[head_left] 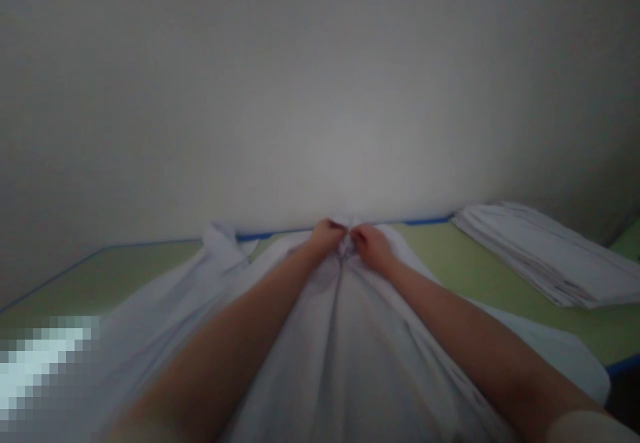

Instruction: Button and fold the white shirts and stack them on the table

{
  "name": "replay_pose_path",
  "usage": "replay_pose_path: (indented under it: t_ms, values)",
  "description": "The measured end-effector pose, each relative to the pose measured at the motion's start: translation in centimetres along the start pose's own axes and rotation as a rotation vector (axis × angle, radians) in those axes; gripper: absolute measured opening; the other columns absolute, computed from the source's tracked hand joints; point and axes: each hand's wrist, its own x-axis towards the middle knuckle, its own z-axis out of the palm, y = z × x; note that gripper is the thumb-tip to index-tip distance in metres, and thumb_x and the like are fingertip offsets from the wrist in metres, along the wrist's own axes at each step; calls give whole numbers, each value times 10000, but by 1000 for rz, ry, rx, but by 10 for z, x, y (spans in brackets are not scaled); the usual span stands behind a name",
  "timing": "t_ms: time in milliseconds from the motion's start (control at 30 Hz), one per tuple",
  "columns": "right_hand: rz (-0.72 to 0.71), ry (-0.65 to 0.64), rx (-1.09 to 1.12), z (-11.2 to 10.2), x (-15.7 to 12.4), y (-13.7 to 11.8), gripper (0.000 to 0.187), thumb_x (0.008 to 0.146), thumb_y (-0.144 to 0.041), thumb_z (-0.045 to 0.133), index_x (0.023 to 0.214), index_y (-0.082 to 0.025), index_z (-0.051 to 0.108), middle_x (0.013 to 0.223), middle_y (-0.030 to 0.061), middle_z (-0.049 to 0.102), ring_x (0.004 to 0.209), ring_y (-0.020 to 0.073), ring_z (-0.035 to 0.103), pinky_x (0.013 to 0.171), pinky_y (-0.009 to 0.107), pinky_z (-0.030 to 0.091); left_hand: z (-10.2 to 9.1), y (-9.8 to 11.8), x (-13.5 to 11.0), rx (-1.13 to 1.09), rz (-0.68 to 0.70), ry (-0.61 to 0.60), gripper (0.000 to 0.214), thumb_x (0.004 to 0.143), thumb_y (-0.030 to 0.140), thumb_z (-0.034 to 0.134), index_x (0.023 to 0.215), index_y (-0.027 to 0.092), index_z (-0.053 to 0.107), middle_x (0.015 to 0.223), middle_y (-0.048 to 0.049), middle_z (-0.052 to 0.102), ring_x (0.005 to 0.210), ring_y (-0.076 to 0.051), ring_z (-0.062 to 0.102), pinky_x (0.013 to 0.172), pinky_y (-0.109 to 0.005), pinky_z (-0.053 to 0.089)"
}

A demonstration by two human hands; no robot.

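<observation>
Blurred view. White garment (345, 356) spread on green bench (440, 256), centre to 6 o'clock. Left hand (326, 235) and right hand (369, 245) side by side, both pinching its far edge. Folded white stack (550, 249) at 3 o'clock.

Two hands pinch a white garment at the far edge of a green table

The left hand (326, 235) and the right hand (371, 246) meet at the top of a white garment (345, 349), fingers closed on a small bunch of the cloth between them — knuckles almost touching. The garment lies spread over the green table (435, 256), one part bunched to the left. A blue edge (425, 220) runs along the table by the pale wall (320, 96). To the right, apart from the hands, rests a stack of folded white cloth (545, 253) — blurred.
</observation>
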Motion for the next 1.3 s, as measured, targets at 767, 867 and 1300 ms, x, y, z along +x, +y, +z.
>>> replay_pose_path:
  t_ms: [767,867,1300]
  values:
    - [226,-13,388,11,4,15,130,750,-289,546,760,-168,594,690,3,584,635,116,504,609,227,382,-3,-16,3,112,318,-84,245,639,226,655,850,145,563,740,-30,612,659,-115,557,617,-229,434]
    - [336,-48,538,9,6,13,95,704,-256,551,722,-167,583,632,-13,569,583,110,496,569,219,384,-6,-10,-3,206,382,-88,218,664,205,610,872,152,573,775,-37,619,670,-119,551,633,-232,433]
    - [307,-193,522,7,6,3,333,722,-400,585,943,-153,616,747,20,628,628,109,521,597,222,394,-11,-13,12,-104,-121,242,250,630,164,619,876,147,578,785,-42,608,713,-132,571,655,-225,438]
